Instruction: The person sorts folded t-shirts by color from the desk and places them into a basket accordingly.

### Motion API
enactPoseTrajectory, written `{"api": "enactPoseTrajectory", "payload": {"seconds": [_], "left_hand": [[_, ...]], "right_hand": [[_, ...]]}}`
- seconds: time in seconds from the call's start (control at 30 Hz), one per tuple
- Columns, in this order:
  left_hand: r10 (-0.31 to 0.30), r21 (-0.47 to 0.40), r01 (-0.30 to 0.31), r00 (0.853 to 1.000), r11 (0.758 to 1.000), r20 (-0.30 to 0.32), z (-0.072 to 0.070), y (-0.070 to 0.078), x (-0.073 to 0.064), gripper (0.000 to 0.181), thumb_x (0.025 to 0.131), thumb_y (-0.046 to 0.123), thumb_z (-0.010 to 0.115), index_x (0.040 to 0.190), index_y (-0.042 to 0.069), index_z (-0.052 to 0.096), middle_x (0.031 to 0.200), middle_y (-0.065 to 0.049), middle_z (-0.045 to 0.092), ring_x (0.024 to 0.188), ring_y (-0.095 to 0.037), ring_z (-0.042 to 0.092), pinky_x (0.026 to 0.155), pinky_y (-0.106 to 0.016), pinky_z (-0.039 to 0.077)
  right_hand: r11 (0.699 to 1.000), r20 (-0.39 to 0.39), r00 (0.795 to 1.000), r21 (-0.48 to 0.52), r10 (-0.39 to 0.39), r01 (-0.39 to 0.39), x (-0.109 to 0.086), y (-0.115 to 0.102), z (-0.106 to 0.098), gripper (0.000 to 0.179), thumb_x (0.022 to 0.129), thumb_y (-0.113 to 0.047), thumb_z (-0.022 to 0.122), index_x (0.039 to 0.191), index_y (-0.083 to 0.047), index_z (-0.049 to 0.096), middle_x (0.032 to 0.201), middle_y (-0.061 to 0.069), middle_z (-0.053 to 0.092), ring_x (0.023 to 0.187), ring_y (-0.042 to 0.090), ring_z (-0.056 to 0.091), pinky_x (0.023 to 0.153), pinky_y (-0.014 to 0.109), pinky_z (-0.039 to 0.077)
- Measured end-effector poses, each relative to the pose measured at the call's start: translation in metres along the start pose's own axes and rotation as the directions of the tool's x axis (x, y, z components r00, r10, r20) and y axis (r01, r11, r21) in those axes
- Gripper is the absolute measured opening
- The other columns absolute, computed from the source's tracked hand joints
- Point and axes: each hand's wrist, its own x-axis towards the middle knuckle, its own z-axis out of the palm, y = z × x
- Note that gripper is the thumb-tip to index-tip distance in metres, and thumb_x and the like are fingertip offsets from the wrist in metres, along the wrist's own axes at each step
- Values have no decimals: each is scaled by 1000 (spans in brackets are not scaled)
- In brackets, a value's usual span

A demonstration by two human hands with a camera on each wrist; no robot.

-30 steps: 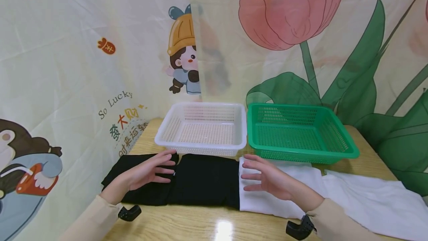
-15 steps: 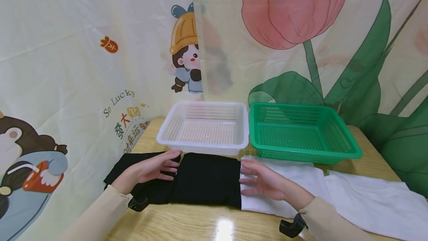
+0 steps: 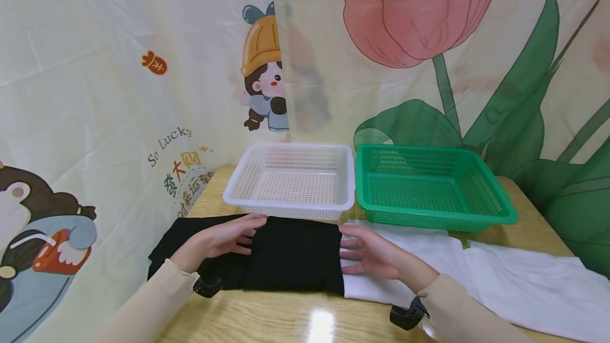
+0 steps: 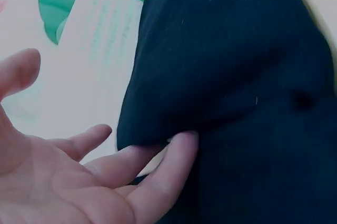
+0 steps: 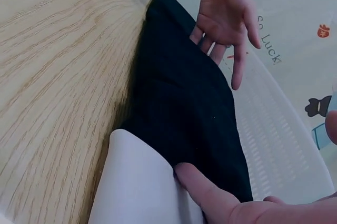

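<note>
Presently, the folded black cloth (image 3: pixel 297 255) is found lying flat on the wood-grain bench (image 3: pixel 262 314), just in front of the white perforated basket (image 3: pixel 286 209). Its sides are met by a second black cloth (image 3: pixel 173 236) at the left and by a folded white cloth (image 3: pixel 438 250) at the right.

At its left edge the left hand (image 3: pixel 226 238) is placed, the fingers (image 4: pixel 181 148) loosely extended against the fabric; no closed grip is noted. Whether any fingertip is tucked beneath the edge cannot be fully determined. At the opposite edge the right hand (image 3: pixel 374 253) is placed, also with an unclosed grip, one finger (image 5: pixel 197 182) being set along the seam between black and white.

The black cloth is judged light, limp and not fragile, with little slipperiness expected of its matt surface. Sagging in the middle and loosening of the folds are considered the chief risks. Hold is best taken at both side edges together, fingers passed beneath all layers and thumbs laid on top, so that the upper layer is not peeled off alone. Care is advised at both seams, as the neighbouring cloths could be caught and dragged along.
</note>
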Motion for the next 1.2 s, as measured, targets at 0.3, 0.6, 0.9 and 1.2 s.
{"api": "enactPoseTrajectory", "payload": {"seconds": [0.3,0.6,0.9,1.2], "left_hand": [[48,-92,-40,996,995,76,8,-8,10,75,108,47,60,169,21,26,175,-17,11,153,-51,26,111,-69,40],[121,-154,-108,989,982,81,10,-22,8,72,109,37,63,168,25,25,166,-19,32,144,-38,45,110,-53,43],[126,-139,-116,990,984,63,18,-29,7,75,106,28,67,168,32,26,177,-11,-12,160,-45,10,122,-77,11],[205,-158,-191,976,969,75,25,-38,7,88,101,15,74,168,34,20,172,-15,16,134,-33,57,112,-48,46]], "right_hand": [[993,-22,1000,119,1,2,7,5,5,86,104,-30,60,166,-4,6,164,40,15,152,59,24,111,63,47],[990,-19,1000,137,14,-11,9,5,3,84,103,-27,60,166,-5,9,162,41,17,152,57,25,109,56,51],[996,22,999,-85,-40,42,19,13,12,80,101,-24,64,167,-10,22,163,33,26,146,46,39,109,52,49],[970,42,992,-206,-120,126,28,19,22,85,98,-14,71,168,-14,22,161,28,38,130,35,61,111,53,47]]}}
